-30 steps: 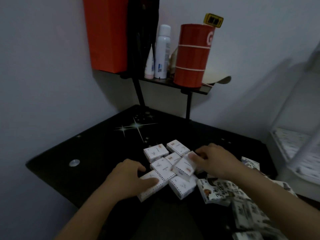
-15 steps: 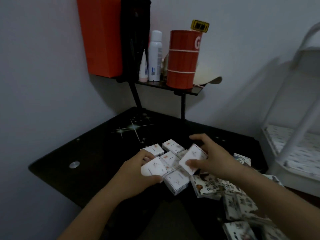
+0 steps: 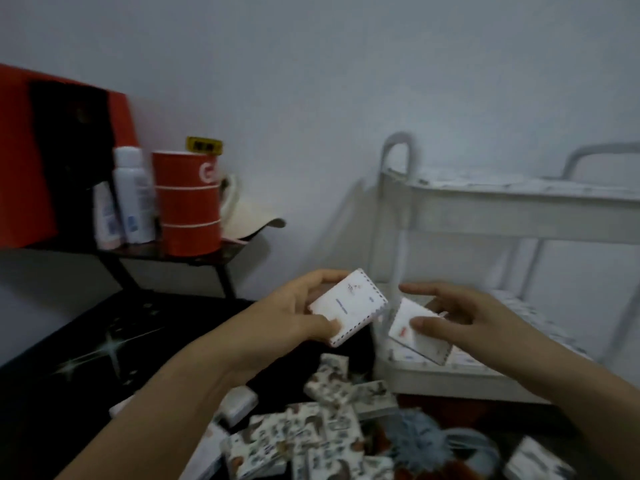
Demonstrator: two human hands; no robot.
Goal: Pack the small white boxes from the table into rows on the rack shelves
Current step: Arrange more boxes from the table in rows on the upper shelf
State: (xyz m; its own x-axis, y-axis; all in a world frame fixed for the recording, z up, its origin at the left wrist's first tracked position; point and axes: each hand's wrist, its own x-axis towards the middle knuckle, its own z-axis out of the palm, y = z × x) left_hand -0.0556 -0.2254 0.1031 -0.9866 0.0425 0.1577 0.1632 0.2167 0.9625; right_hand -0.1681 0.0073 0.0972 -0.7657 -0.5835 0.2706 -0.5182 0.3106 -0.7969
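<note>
Rack opening: open air between the top shelf (image 3: 519, 216) and the lower shelf (image 3: 450, 379); my right hand (image 3: 464, 320) is there with a white box (image 3: 412, 337).
Rack post (image 3: 398, 244): upright, between my two hands.
Lower shelf: raised front rim; shelved boxes (image 3: 464, 362) lie under my right hand.
Desk (image 3: 69, 341): dark top open at left; patterned boxes (image 3: 311, 434) crowd the near right.
Side shelf (image 3: 180, 252): red canister (image 3: 188, 209) and bottles (image 3: 133, 199), well apart from my hands.
</note>
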